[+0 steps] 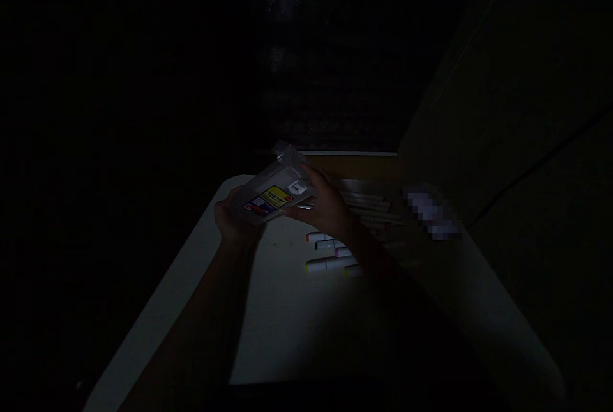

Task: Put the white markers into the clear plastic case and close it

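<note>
A clear plastic marker case [261, 191] with a yellow and blue label is held tilted above the far part of the table. My left hand [235, 223] is wrapped round its lower left end. At its right side, my right hand [330, 204] grips the case with fingers above and thumb below. A thin pale piece shows by the right thumb; whether it is held or lies behind cannot be told. Several white markers with coloured caps [328, 264] lie under and beyond the right forearm, which partly hides them.
The white table [282, 316] has rounded corners and a wall along its right side. A blurred-out pale object [431, 213] lies near the right edge. A dark cable [541, 169] runs along the wall. Surroundings are very dark.
</note>
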`<state>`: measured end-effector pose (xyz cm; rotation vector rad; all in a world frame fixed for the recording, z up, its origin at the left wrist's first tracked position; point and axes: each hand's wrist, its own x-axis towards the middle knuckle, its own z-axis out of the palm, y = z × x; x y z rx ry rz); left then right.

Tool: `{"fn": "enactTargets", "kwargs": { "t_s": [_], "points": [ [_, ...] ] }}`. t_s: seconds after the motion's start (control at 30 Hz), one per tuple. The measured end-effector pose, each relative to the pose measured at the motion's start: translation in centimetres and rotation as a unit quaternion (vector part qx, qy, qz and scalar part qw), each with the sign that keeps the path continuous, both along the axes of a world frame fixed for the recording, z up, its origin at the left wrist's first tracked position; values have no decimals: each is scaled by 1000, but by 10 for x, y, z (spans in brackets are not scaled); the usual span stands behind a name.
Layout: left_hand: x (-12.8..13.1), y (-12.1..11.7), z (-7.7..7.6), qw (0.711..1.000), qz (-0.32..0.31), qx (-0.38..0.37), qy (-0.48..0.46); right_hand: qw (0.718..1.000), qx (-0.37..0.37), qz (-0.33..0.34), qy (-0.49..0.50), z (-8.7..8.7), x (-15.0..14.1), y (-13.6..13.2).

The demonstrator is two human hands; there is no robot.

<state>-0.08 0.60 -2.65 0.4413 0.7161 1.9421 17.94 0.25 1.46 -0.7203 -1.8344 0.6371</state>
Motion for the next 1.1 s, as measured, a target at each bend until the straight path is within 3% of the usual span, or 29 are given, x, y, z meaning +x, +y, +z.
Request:
{"fn": "enactTargets", "kwargs": {
  "t_s": [0.1,0.27,0.53,0.67,0.9,1.1],
  "points": [
    [1,0,-4,997,-70,3,20,998,20,-59,16,3,3,1],
    [3,-4,-4,983,-165,13,85,997,40,-73,2,16,7,-3],
    [15,-3,-16,981,-68,85,159,987,118,-82,-77,26,10,-14],
    [23,-9,-14,979,-76,92,163,986,121,-64,-97,24,3,-19],
    [32,-12,0,994,-59,35,86,983,139,41,-110,19,2,-18],
    [18,-5,3,996,-78,25,22,980,146,83,-110,21,7,-18]
  ]
}}
